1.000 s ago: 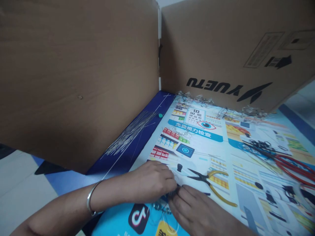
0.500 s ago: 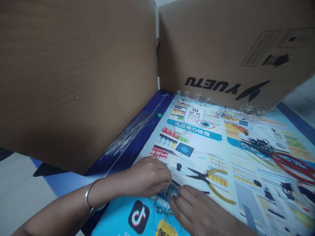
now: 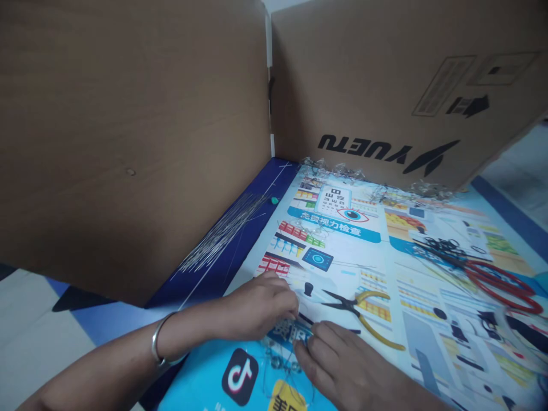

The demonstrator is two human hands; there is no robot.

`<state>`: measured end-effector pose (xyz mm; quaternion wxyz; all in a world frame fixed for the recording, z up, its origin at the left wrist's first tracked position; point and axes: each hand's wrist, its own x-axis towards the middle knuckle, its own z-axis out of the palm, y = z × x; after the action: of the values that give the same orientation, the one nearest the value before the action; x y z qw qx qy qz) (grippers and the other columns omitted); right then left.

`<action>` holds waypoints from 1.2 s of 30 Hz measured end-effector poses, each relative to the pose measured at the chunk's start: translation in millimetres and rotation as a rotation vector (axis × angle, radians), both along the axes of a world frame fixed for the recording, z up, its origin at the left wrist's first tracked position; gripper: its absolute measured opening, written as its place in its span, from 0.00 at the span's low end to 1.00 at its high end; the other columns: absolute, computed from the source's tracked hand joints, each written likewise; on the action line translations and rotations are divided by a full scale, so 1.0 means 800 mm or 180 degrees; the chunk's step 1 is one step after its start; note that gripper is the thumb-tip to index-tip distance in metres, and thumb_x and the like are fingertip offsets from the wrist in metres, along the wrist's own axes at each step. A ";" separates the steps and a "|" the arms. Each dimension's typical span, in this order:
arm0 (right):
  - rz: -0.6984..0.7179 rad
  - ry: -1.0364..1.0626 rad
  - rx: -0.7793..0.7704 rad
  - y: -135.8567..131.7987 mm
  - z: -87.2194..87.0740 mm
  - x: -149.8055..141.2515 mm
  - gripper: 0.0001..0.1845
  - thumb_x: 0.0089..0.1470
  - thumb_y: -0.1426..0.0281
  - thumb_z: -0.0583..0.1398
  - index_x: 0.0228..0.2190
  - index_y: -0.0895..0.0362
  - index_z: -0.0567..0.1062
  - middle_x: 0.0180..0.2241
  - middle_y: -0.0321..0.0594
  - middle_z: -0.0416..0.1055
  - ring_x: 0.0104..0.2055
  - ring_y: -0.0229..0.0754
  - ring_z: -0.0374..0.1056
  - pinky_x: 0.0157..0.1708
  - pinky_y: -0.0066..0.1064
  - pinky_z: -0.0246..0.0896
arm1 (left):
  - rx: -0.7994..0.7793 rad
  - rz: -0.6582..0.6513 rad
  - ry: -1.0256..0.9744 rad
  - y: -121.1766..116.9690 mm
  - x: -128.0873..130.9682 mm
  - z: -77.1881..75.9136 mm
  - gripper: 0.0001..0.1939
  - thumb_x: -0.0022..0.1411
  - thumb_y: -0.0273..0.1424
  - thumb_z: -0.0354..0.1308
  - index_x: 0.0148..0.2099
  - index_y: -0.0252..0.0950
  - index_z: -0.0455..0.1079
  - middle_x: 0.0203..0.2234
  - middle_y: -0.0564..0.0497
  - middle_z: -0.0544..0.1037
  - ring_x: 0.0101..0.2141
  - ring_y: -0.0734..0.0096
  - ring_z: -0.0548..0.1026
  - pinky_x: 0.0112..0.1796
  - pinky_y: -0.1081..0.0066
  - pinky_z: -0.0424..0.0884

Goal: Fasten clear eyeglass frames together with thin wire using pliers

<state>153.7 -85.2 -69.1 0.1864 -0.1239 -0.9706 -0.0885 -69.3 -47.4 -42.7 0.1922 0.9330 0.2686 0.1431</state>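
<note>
My left hand [image 3: 268, 308], a silver bangle [image 3: 157, 342] on its wrist, is closed in a pinch above the printed mat [image 3: 201, 377]. Just to its right, my right hand [image 3: 338, 359] has its fingers curled and pressed together. Whatever lies between the fingertips of either hand is too small or hidden to make out. Below and between the hands rests a tangle of thin wire with clear beads [image 3: 278, 362], partly covered by my right fingers. Pliers with yellow handles [image 3: 355, 308] lie beyond my right hand, jaws spread apart.
Cardboard panels [image 3: 128, 114] stand along the left and back. Thin metal wires [image 3: 222, 234] lie in a bundle by the left panel, near a small green piece [image 3: 274, 201]. Red-handled scissors [image 3: 492, 279] and black rings [image 3: 440, 246] sit right; clear beaded wire pieces [image 3: 334, 170] line the back.
The view has shifted slightly. My hands stay close together in nearly the same place, and the small clear piece seen at my right fingertips before is now mostly hidden.
</note>
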 end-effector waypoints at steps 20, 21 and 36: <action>-0.0191 0.0117 0.0172 -0.002 -0.005 0.001 0.15 0.59 0.80 0.46 0.43 0.65 0.69 0.26 0.39 0.67 0.30 0.41 0.62 0.30 0.35 0.59 | 0.0673 0.0233 0.0120 -0.004 0.000 -0.003 0.07 0.61 0.24 0.44 0.34 0.35 0.63 0.25 0.51 0.67 0.27 0.71 0.63 0.31 0.71 0.61; -0.0194 0.0082 0.0147 -0.002 -0.006 0.002 0.15 0.59 0.80 0.46 0.43 0.64 0.69 0.27 0.39 0.67 0.30 0.41 0.62 0.30 0.35 0.59 | 0.0688 0.0222 0.0129 -0.004 0.000 -0.002 0.07 0.61 0.24 0.44 0.34 0.35 0.63 0.25 0.51 0.67 0.27 0.71 0.63 0.31 0.71 0.61; -0.0129 -0.0087 0.0092 -0.003 -0.006 0.002 0.14 0.58 0.79 0.49 0.44 0.64 0.69 0.27 0.39 0.68 0.28 0.40 0.60 0.27 0.36 0.55 | 0.0564 0.0186 0.0370 -0.005 -0.003 0.003 0.08 0.64 0.27 0.44 0.36 0.36 0.64 0.27 0.51 0.67 0.30 0.70 0.64 0.31 0.71 0.61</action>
<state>155.2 -87.6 -73.5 0.1731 -0.1397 -0.9690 -0.1080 -71.7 -51.6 -40.1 0.0889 0.9448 0.2927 0.1175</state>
